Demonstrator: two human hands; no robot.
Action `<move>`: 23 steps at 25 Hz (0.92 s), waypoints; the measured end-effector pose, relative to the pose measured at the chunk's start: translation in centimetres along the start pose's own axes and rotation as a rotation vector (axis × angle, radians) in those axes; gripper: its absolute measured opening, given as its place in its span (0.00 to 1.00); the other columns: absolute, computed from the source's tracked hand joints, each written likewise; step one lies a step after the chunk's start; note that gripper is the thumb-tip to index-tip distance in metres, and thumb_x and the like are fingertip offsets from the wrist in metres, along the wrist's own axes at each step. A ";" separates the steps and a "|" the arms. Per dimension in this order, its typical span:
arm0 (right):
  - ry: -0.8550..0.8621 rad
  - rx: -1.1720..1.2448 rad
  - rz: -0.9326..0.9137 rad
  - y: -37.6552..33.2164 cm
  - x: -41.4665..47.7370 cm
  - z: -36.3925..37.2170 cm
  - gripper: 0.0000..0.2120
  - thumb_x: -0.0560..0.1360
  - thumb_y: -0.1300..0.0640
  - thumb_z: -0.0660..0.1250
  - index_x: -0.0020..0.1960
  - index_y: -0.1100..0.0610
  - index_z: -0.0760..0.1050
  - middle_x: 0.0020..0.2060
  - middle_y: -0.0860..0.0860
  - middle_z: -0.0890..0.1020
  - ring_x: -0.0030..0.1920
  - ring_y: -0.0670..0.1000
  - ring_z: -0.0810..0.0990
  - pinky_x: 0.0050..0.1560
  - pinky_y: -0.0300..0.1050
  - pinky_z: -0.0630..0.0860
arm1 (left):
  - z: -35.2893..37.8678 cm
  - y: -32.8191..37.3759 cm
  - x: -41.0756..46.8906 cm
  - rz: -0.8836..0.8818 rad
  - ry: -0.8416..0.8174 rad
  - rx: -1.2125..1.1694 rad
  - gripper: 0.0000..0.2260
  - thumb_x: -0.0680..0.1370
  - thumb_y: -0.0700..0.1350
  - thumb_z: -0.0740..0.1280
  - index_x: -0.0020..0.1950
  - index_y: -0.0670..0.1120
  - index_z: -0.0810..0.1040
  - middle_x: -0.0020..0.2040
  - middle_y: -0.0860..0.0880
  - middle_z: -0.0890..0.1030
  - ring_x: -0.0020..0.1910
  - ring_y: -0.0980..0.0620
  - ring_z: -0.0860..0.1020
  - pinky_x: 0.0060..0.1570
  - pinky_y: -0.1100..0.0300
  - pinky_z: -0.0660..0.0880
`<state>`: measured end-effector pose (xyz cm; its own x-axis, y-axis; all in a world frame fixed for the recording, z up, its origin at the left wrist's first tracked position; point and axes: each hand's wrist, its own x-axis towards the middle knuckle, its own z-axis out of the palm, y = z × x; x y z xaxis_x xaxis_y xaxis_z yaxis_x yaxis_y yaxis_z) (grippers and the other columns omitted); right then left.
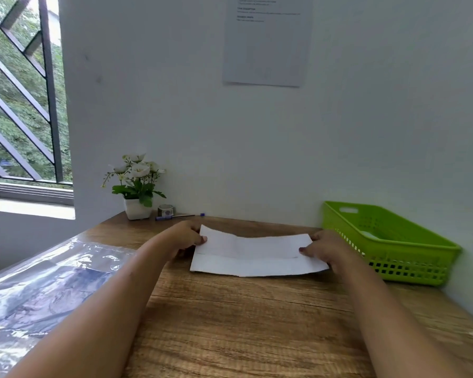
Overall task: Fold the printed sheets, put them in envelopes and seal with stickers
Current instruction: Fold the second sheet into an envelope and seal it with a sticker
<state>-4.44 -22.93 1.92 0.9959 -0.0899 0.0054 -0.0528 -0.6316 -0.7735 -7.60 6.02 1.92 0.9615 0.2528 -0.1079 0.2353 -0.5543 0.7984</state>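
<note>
A white sheet [257, 255] lies on the wooden table [243, 323], its far part folded over toward me so a lower strip stays uncovered. My left hand [185, 237] pinches the folded flap at its left end. At the right end, my right hand [325, 248] grips the same flap, thumb on top. A small roll of stickers [165, 210] stands near the wall at the back left, well apart from both hands. No envelope is plainly visible.
A lime green plastic basket [410, 257] sits at the right against the wall, something white inside. A potted plant with white flowers [137, 186] and a blue pen [179, 216] are at the back left. Clear plastic wrapping [44, 290] covers the table's left side.
</note>
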 end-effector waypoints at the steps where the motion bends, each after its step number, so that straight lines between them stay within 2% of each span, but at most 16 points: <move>1: -0.016 -0.181 0.001 -0.1 -0.1 -0.1 0.28 0.70 0.58 0.74 0.66 0.64 0.71 0.63 0.61 0.76 0.59 0.59 0.77 0.59 0.49 0.75 | -0.1 -0.1 0.3 -0.007 -0.003 0.062 0.17 0.76 0.43 0.68 0.64 0.41 0.72 0.55 0.43 0.75 0.48 0.48 0.72 0.48 0.55 0.71; 3: -0.046 -0.554 -0.025 -0.5 -0.6 0.1 0.36 0.70 0.50 0.73 0.73 0.60 0.63 0.69 0.59 0.70 0.67 0.58 0.71 0.64 0.49 0.71 | 0.0 -0.5 0.7 0.019 0.037 0.257 0.17 0.74 0.45 0.70 0.62 0.42 0.74 0.55 0.45 0.77 0.51 0.48 0.74 0.53 0.55 0.72; 5: -0.042 -0.838 -0.122 -0.7 -1.0 1.1 0.32 0.74 0.48 0.67 0.74 0.54 0.60 0.72 0.57 0.65 0.70 0.59 0.67 0.68 0.49 0.68 | 0.4 -0.9 0.7 0.099 0.151 0.463 0.17 0.73 0.47 0.71 0.60 0.47 0.75 0.58 0.48 0.78 0.55 0.48 0.75 0.55 0.56 0.74; 7: -0.108 -0.926 -0.214 -1.1 -1.2 2.1 0.24 0.78 0.53 0.60 0.74 0.52 0.62 0.73 0.55 0.65 0.71 0.57 0.66 0.68 0.48 0.66 | 0.7 -1.5 0.5 0.217 0.332 0.514 0.17 0.73 0.45 0.70 0.60 0.50 0.74 0.60 0.48 0.76 0.58 0.48 0.74 0.52 0.55 0.74; 8: -0.162 -0.933 -0.229 -1.3 -1.4 2.4 0.23 0.79 0.56 0.58 0.73 0.52 0.63 0.73 0.53 0.65 0.71 0.56 0.66 0.69 0.47 0.65 | 0.8 -1.7 0.5 0.264 0.425 0.542 0.18 0.74 0.45 0.68 0.62 0.51 0.72 0.62 0.48 0.73 0.61 0.47 0.71 0.52 0.53 0.73; 10: -0.210 -0.937 -0.238 -1.4 -1.2 2.9 0.21 0.79 0.59 0.56 0.72 0.52 0.65 0.72 0.51 0.66 0.71 0.55 0.67 0.69 0.47 0.65 | 1.0 -2.2 0.7 0.269 0.514 0.679 0.19 0.76 0.47 0.63 0.67 0.52 0.67 0.67 0.46 0.66 0.68 0.44 0.63 0.58 0.48 0.69; 12: -0.190 -0.954 -0.248 -1.3 -0.9 3.1 0.21 0.79 0.59 0.56 0.71 0.52 0.66 0.72 0.51 0.67 0.70 0.54 0.67 0.68 0.47 0.65 | 1.1 -2.5 1.2 0.182 0.459 0.754 0.20 0.78 0.50 0.60 0.70 0.52 0.65 0.71 0.46 0.62 0.71 0.42 0.60 0.64 0.44 0.63; 13: -0.185 -0.958 -0.259 -1.2 -0.8 3.2 0.21 0.79 0.59 0.56 0.71 0.52 0.66 0.72 0.50 0.67 0.70 0.54 0.67 0.69 0.47 0.65 | 1.1 -2.6 1.4 0.140 0.426 0.755 0.20 0.78 0.50 0.60 0.70 0.52 0.66 0.71 0.45 0.63 0.70 0.42 0.61 0.65 0.43 0.62; 16: -0.208 -0.963 -0.290 -1.2 -0.9 3.0 0.20 0.79 0.56 0.56 0.71 0.51 0.66 0.72 0.50 0.66 0.71 0.54 0.66 0.70 0.47 0.64 | 0.5 -2.9 2.0 0.093 0.435 0.625 0.14 0.78 0.45 0.62 0.63 0.47 0.73 0.62 0.45 0.75 0.60 0.45 0.73 0.58 0.48 0.71; 19: -0.140 -0.906 -0.314 -1.5 -1.2 2.6 0.20 0.78 0.52 0.59 0.70 0.50 0.69 0.71 0.51 0.69 0.70 0.55 0.68 0.69 0.47 0.66 | 0.1 -3.1 2.0 0.170 0.423 0.483 0.10 0.78 0.44 0.62 0.58 0.47 0.76 0.55 0.46 0.79 0.50 0.48 0.76 0.49 0.55 0.74; 21: -0.047 -0.739 -0.366 -1.7 -1.4 2.6 0.18 0.77 0.52 0.62 0.67 0.49 0.72 0.68 0.51 0.72 0.67 0.55 0.71 0.66 0.50 0.70 | 0.1 -2.4 1.6 0.315 0.385 0.377 0.09 0.78 0.47 0.64 0.56 0.47 0.77 0.52 0.47 0.79 0.47 0.51 0.74 0.45 0.58 0.70; 23: -0.018 -0.457 -0.453 -2.5 -2.0 2.9 0.17 0.77 0.54 0.62 0.66 0.50 0.73 0.65 0.50 0.76 0.64 0.53 0.74 0.63 0.48 0.71 | 0.7 -1.0 0.7 0.474 0.332 0.200 0.08 0.76 0.49 0.67 0.53 0.48 0.77 0.47 0.50 0.79 0.46 0.52 0.75 0.43 0.60 0.68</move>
<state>-6.09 -18.95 1.97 0.9277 0.2732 0.2546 0.3516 -0.8688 -0.3488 -7.06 6.20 0.65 0.8800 0.1582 0.4478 -0.1539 -0.7969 0.5842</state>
